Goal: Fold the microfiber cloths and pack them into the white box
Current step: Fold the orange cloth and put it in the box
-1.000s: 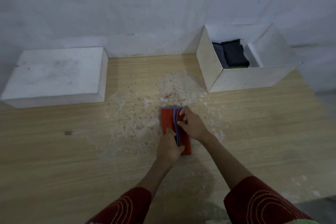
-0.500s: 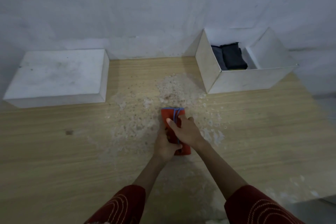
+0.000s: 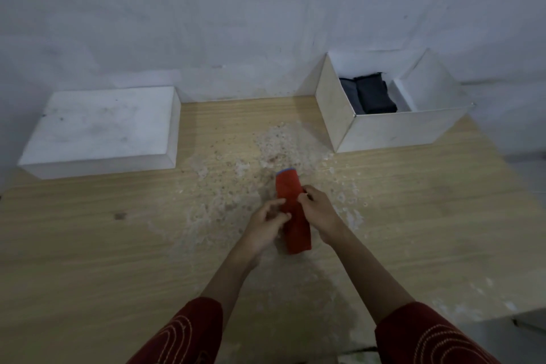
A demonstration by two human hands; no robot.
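Bright orange-red, that's the red cloth [image 3: 293, 213], with a thin blue trim along its far end. Under it the surface [image 3: 88, 260] shows pale wood grain. Around the red cloth spreads a whitish speckled patch [image 3: 233, 186], flecked with reddish dots. Well left of the red cloth sits a small dark knot mark [image 3: 119, 216]. Beyond the red cloth to the right is the white box [image 3: 384, 133], cream-tinted on its left wall, and inside it a grey cloth [image 3: 348, 94] and a near-black cloth [image 3: 373, 96]. Beyond the red cloth to the left is a plain white block [image 3: 100, 124], faintly smudged grey. Nearer than the red cloth are dark red sleeves [image 3: 183, 334] with pale stitched arcs. Behind everything, the wall [image 3: 206, 9] is bluish white with dark specks.
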